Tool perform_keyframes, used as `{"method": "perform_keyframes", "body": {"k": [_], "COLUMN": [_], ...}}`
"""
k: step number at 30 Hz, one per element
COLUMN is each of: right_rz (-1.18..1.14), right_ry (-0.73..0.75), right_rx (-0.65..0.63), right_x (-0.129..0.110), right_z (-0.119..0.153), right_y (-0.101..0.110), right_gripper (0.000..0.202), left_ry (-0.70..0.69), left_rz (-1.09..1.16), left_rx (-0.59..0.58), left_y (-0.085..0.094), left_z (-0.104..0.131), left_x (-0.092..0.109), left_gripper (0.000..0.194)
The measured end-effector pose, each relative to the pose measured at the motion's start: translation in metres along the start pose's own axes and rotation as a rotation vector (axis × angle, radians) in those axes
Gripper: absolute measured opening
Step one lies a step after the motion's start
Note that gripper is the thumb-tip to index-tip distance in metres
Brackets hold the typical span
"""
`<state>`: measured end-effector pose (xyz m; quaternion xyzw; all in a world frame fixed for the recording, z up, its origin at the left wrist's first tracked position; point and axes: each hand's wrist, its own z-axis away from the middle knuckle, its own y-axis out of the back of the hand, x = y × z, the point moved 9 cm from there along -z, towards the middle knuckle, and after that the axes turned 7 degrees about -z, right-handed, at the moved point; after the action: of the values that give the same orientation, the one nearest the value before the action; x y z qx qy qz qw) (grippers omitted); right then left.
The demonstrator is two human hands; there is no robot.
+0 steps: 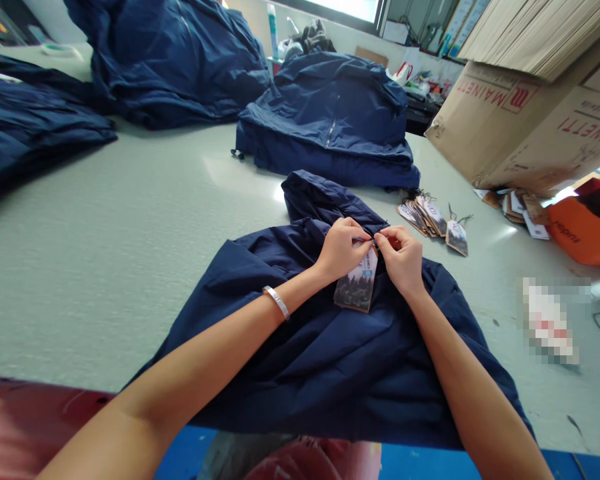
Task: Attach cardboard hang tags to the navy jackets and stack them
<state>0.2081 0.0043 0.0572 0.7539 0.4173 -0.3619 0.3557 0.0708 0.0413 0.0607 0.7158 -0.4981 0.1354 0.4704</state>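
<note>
A navy jacket [300, 360] lies spread on the table in front of me, its hood [325, 197] pointing away. My left hand [344, 248] and my right hand [399, 259] meet near its neck, fingertips pinched close together. Between them runs a thin dark string, the hang tag's cord, largely covered by my fingers. From it the hang tag [356, 287], printed with dark trees, rests on the jacket just below my left fingers. A silver bracelet circles my left wrist.
More navy jackets [330, 113] lie folded or heaped at the back and left of the table [155, 220]. Several loose hang tags [425, 215] sit right of the hood. Cardboard boxes [525, 127] and an orange bag [587, 227] stand at right.
</note>
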Motion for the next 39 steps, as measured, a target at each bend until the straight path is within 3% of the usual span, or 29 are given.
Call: {"method": "perform_keyframes", "body": {"k": [13,21,27,39], "right_rz": [0.199,0.149,0.130,0.208], "right_ry": [0.198,0.201,0.224,0.358], "right_rx": [-0.007,-0.040,-0.058,0.062], "right_x": [-0.022,-0.024,-0.027,-0.036], "right_z": [-0.005,-0.001,0.002,0.003], "right_y": [0.010,0.003,-0.002,0.009], "right_gripper": [0.012,0.011,0.005,0.007], "left_ry": [0.041,-0.071,-0.080,-0.032], "left_rz": [0.041,-0.074,-0.037,0.052], "left_rx": [-0.019,0.072,0.087,0.047], "left_y": [0.000,0.009,0.011,0.006], "left_z": [-0.002,-0.001,-0.001,0.002], "left_x": [-0.002,0.014,0.015,0.013], "left_gripper": [0.008,0.008,0.008,0.008]}}
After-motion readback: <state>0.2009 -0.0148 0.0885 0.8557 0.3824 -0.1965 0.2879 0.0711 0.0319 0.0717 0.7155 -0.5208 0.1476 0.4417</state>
